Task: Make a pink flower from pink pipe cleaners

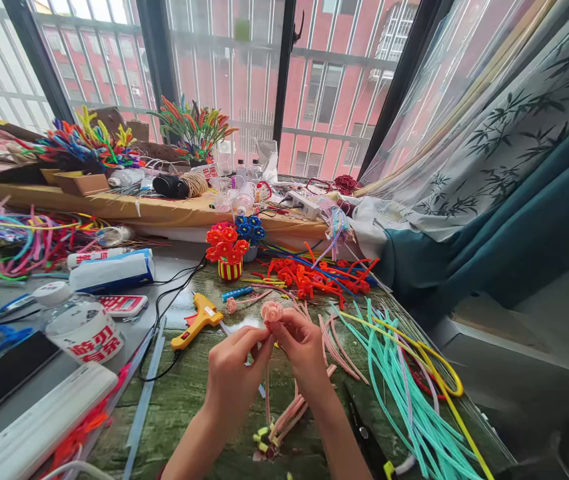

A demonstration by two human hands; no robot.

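A small pink pipe-cleaner flower [271, 311] stands upright between my hands, over the middle of the table. My right hand [302, 343] is closed around its base, thumb and fingers pinched just under the petals. From the left, my left hand [239, 363] pinches at the same spot below the bloom. A pink stem [267, 383] hangs down between my wrists. Beneath my hands lie loose pink pipe cleaners [294, 417], some with yellow-green ends. A smaller pink flower [231, 305] lies just beyond my left hand. My fingers hide the exact point of grip.
A yellow glue gun [198, 322] lies left of my hands, its cord trailing away. Black scissors [363, 433] lie at the right, near turquoise pipe cleaners [404, 380]. Behind stand a red flower pot [229, 269] and red pieces [309, 277]. A plastic bottle [82, 327] is leftward.
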